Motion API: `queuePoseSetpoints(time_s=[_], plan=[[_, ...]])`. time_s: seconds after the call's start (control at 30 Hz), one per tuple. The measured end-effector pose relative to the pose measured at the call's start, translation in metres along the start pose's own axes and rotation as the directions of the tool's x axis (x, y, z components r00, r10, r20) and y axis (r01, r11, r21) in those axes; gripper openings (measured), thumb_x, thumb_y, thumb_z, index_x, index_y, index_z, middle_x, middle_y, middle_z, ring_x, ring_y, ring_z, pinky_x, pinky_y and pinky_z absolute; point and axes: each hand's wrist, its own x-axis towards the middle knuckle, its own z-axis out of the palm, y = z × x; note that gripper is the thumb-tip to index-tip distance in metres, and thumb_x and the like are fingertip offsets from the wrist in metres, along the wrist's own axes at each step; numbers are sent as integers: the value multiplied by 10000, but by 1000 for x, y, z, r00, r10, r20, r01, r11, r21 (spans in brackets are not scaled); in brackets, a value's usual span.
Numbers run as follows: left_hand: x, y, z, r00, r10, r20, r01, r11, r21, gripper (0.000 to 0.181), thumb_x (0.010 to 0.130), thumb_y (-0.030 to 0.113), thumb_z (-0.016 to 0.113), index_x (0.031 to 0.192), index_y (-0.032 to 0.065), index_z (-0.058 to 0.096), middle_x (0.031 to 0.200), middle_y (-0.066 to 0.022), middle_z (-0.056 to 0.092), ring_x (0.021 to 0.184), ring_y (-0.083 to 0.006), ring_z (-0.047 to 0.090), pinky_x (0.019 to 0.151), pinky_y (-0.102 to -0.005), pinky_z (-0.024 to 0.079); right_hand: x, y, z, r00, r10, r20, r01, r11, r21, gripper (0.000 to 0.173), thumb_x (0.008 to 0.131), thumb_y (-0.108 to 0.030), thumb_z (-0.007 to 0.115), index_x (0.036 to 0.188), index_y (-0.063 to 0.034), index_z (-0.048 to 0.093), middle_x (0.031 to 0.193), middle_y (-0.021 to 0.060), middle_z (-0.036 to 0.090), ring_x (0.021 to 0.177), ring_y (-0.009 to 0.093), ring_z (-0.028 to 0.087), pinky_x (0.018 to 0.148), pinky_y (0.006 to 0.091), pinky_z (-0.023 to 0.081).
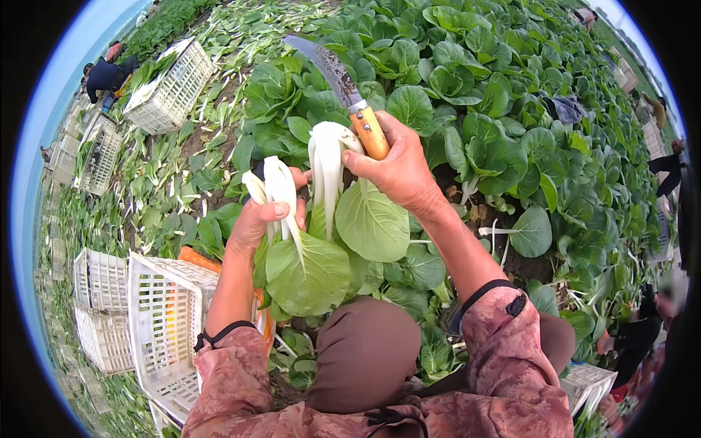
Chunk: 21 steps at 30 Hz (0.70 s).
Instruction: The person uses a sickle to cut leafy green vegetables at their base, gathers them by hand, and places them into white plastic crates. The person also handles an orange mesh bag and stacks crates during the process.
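My left hand [268,211] is closed around the white stems of pak choi heads [282,189], root ends up and green leaves hanging down. Just right of it is another pak choi head [327,164], also upside down. My right hand [400,159] grips the wooden handle [370,133] of a curved harvesting knife, its dirt-marked blade [334,71] pointing up and left. The right thumb and fingers also pinch a stem at that second head's root end. Part of my left fingers is hidden behind the stems.
Dense pak choi plants [482,104] grow ahead and right. Cut leaves [170,159] litter the ground leftward. White plastic crates stand at near left [164,328] and far left, one crate [175,87] filled with greens. A dark cloth [567,108] lies on plants. Other people [107,76] work nearby.
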Motion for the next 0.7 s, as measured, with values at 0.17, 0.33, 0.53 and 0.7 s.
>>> queuePoseSetpoints(time_s=[0.17, 0.33, 0.53, 0.7], plan=[[-16, 10, -8, 980, 105, -167, -113, 993, -37, 721, 695, 216, 755, 1324, 33, 455, 1146, -121, 596, 892, -175, 623, 835, -313, 525, 2, -17, 50, 996, -24, 90, 38, 988, -151, 316, 749, -153, 776, 937, 8, 579, 778, 22, 553, 710, 96, 482, 662, 279, 453], [-42, 22, -28, 966, 195, -169, -201, 979, -19, 655, 739, 126, 774, 1328, 78, 491, 1130, -39, 621, 1029, -166, 591, 946, -321, 461, 14, -42, 91, 978, 78, 194, -25, 965, -261, 309, 734, -180, 749, 913, 27, 605, 737, 44, 572, 659, 107, 509, 600, 306, 444], [-66, 26, -33, 858, 405, -315, -400, 913, 84, 548, 747, 112, 795, 1236, 42, 559, 1068, -49, 658, 951, -150, 628, 858, -298, 505, 22, -65, 131, 938, 144, 316, -48, 955, -293, 380, 725, -204, 757, 979, 47, 628, 794, 81, 631, 685, 136, 560, 649, 312, 478], [-97, 45, -55, 872, 395, -288, -421, 906, -31, 516, 778, 126, 737, 1239, 11, 534, 1087, -113, 659, 975, -221, 660, 878, -371, 544, 31, -88, 170, 843, 253, 474, -125, 950, -285, 392, 750, -189, 734, 1051, 38, 625, 795, 87, 654, 597, 104, 544, 521, 279, 448]])
